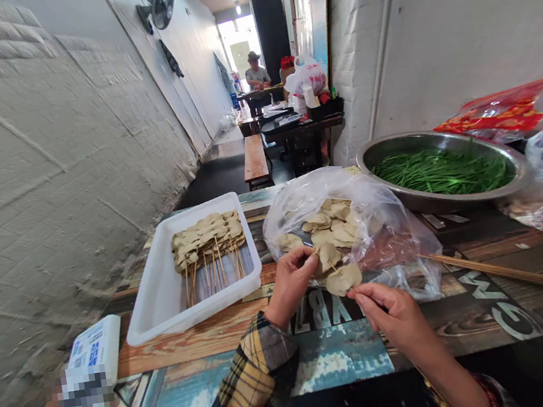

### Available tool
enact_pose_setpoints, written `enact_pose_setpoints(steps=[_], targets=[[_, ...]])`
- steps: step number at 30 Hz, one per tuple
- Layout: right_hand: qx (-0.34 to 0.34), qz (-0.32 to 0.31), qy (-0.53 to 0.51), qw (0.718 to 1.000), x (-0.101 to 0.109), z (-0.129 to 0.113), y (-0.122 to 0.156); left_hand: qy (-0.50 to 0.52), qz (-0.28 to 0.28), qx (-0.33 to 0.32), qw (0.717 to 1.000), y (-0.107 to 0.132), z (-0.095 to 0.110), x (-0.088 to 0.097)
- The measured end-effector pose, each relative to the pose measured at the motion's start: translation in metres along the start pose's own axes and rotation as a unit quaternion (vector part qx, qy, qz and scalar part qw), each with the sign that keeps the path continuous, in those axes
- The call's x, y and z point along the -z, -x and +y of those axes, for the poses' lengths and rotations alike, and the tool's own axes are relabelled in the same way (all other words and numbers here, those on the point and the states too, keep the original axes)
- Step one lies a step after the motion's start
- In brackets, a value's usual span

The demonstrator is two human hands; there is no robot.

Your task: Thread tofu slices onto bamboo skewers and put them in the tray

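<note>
My left hand (290,285) pinches the edge of a thin beige-grey slice (328,255) of food whose kind I cannot make out. Between my right hand's (393,314) thumb and fingers is a thin wooden skewer, mostly hidden, with a similar slice (343,279) threaded on it. The skewer's tip reaches up to the slice in my left hand. Just beyond both hands lies an open clear plastic bag (401,229) with a pile of loose slices (338,229). Left of it, a white plastic tray (138,316) holds several finished-looking skewers (208,236) stacked side by side.
A bundle of bare wooden skewers (513,269) lies on the right of the patterned table (345,351). Behind it stands a steel basin (412,196) of green chives. A white box (95,353) is at left. A bench (255,157) and a seated person (257,77) are farther back.
</note>
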State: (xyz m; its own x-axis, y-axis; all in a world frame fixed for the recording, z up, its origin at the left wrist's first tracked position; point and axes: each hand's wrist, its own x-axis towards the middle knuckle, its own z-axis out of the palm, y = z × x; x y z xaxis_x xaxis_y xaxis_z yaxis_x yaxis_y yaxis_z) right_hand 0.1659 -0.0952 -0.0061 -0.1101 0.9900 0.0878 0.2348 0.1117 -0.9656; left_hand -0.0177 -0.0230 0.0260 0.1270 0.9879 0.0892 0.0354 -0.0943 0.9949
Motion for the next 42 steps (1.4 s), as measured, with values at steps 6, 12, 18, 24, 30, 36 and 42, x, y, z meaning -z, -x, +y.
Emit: enact_pose_setpoints(steps=[6, 12, 18, 24, 30, 36, 42], targets=[[0.008, 0.001, -0.017, 1.0, 0.001, 0.001, 0.001, 0.13, -0.024, 0.045, 0.99, -0.001, -0.002, 0.0], [0.018, -0.008, -0.016, 1.0, -0.002, 0.001, 0.001, 0.237, -0.058, 0.106, 0.964, 0.0, -0.004, -0.004], [0.008, -0.024, 0.001, 1.0, -0.005, 0.0, 0.0, 0.214, -0.004, 0.095, 0.972, 0.0, -0.003, -0.005], [0.019, -0.024, 0.044, 0.999, -0.001, -0.002, 0.002, 0.172, 0.039, 0.085, 0.981, -0.004, -0.006, -0.001], [0.038, -0.011, 0.076, 0.996, 0.001, -0.006, 0.002, 0.157, 0.017, 0.089, 0.983, -0.003, -0.005, -0.003], [0.041, 0.0, 0.079, 0.996, 0.0, -0.011, 0.001, 0.152, -0.01, 0.091, 0.984, 0.0, -0.001, -0.005], [0.014, -0.003, 0.041, 0.999, -0.003, -0.005, 0.002, 0.167, -0.049, 0.11, 0.979, 0.001, -0.004, -0.005]])
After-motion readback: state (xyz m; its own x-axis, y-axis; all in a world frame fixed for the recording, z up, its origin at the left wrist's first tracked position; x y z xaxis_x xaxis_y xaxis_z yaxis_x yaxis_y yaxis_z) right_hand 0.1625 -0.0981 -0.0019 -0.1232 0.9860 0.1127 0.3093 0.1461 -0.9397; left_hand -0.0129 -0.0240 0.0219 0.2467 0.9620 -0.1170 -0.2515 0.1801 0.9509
